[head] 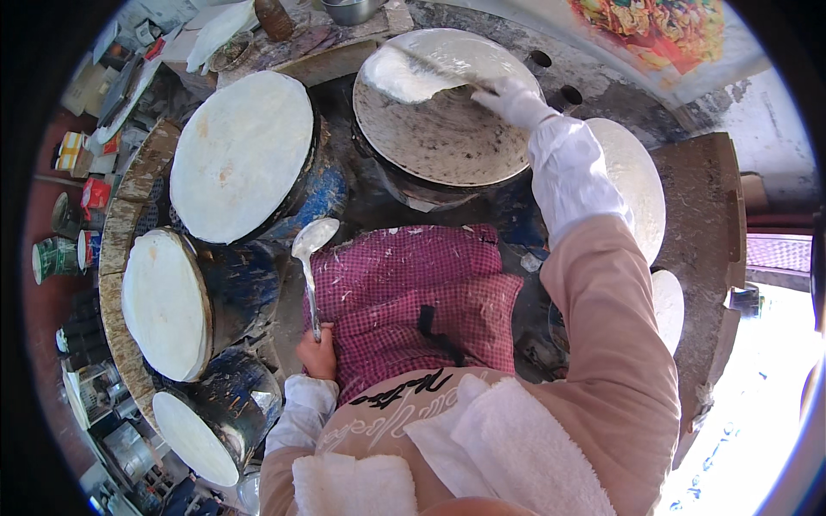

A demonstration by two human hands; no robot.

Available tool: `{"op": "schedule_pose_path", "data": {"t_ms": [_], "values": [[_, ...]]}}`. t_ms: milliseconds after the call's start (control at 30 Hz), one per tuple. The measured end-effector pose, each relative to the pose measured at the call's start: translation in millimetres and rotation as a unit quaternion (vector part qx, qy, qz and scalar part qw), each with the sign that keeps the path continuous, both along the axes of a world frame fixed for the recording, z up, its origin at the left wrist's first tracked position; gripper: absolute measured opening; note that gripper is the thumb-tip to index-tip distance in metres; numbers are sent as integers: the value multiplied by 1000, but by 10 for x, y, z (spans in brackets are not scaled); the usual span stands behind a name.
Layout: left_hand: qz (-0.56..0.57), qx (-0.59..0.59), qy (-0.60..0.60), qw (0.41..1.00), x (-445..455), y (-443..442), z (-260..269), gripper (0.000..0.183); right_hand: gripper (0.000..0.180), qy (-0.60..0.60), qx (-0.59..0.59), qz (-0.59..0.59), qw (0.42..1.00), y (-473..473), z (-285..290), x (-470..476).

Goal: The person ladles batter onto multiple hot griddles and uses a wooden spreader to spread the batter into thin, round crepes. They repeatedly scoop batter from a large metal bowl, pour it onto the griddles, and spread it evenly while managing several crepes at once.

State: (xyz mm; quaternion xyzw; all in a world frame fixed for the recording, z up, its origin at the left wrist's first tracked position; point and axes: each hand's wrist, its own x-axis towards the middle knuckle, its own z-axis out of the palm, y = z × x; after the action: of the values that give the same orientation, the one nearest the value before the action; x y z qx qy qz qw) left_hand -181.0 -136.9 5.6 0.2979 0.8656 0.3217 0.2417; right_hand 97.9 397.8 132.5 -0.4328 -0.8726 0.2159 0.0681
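Batter coats a metal ladle (316, 237), whose handle is gripped in my left hand (316, 355) beside the checked apron (406, 264). Its bowl points away from me, above the floor. My right hand (513, 103), in a white glove, reaches over the round griddle (445, 142) ahead. It holds a thin spreader (429, 68), blurred, against a thick patch of white batter (406, 80). A wet, shiny film covers the griddle's far part; its near part shows a bare, dark-specked surface.
Round sheets lie on griddles at the left (242, 155), lower left (164, 306) and bottom left (193, 438). More coated griddles (632, 187) stand at the right, partly behind my arm. A curved ledge (119, 251) borders the left side. A metal bowl (352, 9) sits on the back counter.
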Motion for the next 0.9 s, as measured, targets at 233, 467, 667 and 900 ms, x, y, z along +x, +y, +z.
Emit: {"op": "schedule_pose_path", "data": {"t_ms": [233, 467, 667, 900], "values": [[-6, 21, 21, 1000, 40, -20, 46, 18, 48, 20, -77, 14, 997, -1553, 86, 515], [-32, 30, -10, 999, -17, -14, -59, 19, 50, 133, -163, -190, 959, -1564, -3, 517], [-17, 47, -16, 999, 1, -27, 6, 19, 55, 298, -432, -229, 820, -2165, 42, 502], [-15, 67, -45, 997, -52, -67, 65, 19, 67, 470, -506, -232, 685, -2501, -67, -1041]]}}
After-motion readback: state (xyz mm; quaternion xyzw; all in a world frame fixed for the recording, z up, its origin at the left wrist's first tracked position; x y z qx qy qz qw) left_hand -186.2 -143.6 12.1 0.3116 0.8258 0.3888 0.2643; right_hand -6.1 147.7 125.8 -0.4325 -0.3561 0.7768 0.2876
